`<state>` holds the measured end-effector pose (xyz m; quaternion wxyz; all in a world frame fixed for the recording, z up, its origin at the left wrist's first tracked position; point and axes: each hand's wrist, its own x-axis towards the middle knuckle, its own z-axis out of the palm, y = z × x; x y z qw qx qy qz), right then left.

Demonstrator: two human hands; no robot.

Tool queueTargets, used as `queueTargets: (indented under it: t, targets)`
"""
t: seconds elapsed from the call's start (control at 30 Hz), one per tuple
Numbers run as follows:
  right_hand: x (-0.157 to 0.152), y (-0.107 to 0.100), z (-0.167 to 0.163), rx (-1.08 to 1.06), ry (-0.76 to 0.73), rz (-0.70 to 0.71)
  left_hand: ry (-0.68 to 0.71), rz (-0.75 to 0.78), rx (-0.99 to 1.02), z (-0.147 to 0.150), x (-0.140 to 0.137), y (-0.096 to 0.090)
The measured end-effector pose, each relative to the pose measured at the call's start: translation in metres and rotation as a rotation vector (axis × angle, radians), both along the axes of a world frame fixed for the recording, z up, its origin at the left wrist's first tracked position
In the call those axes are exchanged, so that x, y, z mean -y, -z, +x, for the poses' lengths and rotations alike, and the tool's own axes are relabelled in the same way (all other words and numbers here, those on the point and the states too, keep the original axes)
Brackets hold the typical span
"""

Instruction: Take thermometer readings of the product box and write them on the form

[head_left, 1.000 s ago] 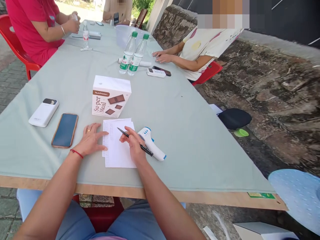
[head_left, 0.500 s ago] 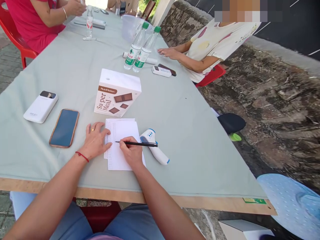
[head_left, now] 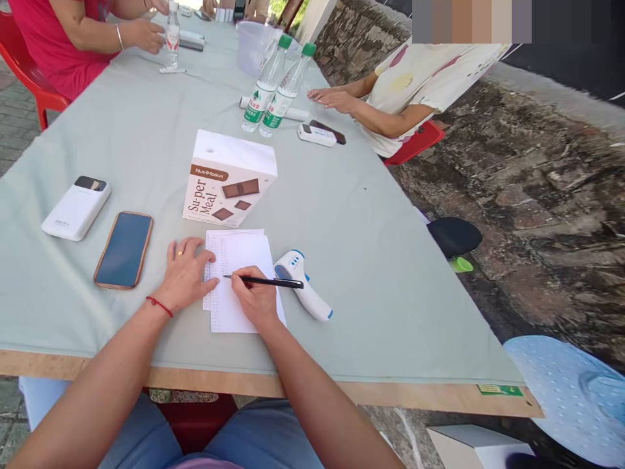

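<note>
Between the fingers of my right hand (head_left: 256,296) is a black pen (head_left: 276,282), its tip over the white paper sheets (head_left: 244,251). Small handwriting runs down the left side of the top sheet. My left hand (head_left: 186,277) lies with fingers apart on the table, its fingertips at the sheets' left edge. A white and blue infrared thermometer (head_left: 305,286) rests just right of the paper. Beyond the sheets stands a white box (head_left: 229,179) with chocolate pictures. Left of my left hand lie a smartphone (head_left: 124,250) and a white power bank (head_left: 77,208).
Two green-capped water bottles (head_left: 276,98) stand farther back, near a white device (head_left: 316,135) and a pale plastic tub (head_left: 251,49). One person sits at the right (head_left: 400,85), another at the far left (head_left: 73,39). Another bottle (head_left: 172,39) stands by the left person's hand.
The pen has shifted slightly left with my right hand. At the far left, the person's hand has lowered toward the bottle. My left hand stays put.
</note>
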<state>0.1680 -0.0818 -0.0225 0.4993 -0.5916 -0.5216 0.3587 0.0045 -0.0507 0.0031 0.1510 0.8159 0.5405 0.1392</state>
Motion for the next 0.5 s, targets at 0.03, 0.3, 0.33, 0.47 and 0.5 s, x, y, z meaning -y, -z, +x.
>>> queueTargets:
  t: [0.03, 0.3, 0.33, 0.47, 0.5]
  targets:
    - [0.0001, 0.0002, 0.0001, 0.003, -0.004, 0.0, 0.0, -0.001, -0.001, 0.0, -0.0001, -0.0002]
    - [-0.0004, 0.0004, -0.0001, 0.021, -0.024, 0.012, 0.0, 0.004, 0.01, 0.0001, -0.0007, 0.0008]
    - [-0.0005, 0.0002, -0.0001, 0.02, -0.023, 0.012, -0.001, 0.005, 0.013, 0.0, -0.0007, 0.0012]
    - [-0.0002, -0.0002, -0.0001, 0.012, -0.007, 0.017, -0.002, 0.006, 0.013, -0.0005, -0.0008, 0.002]
    - [-0.0002, -0.0001, -0.0001, 0.01, -0.004, 0.017, -0.002, 0.006, 0.009, -0.0006, -0.0008, 0.002]
